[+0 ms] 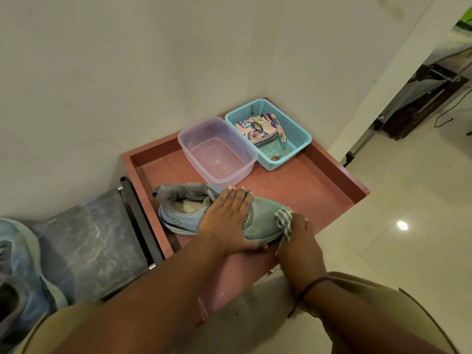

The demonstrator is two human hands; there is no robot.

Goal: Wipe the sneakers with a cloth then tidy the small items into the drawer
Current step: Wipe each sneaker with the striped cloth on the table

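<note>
A pale green sneaker (265, 221) is laid on the red tabletop (306, 185), pressed down by the flat, spread left hand (227, 221). A striped cloth (284, 221) is gripped against its toe by the right hand (298, 246). A second sneaker (20, 272) is seen far left.

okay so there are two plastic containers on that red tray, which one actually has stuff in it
The blue mesh basket, at the tray's far right corner: it holds a floral pouch. The clear tub beside it, nearer the sneaker, looks empty.
</note>
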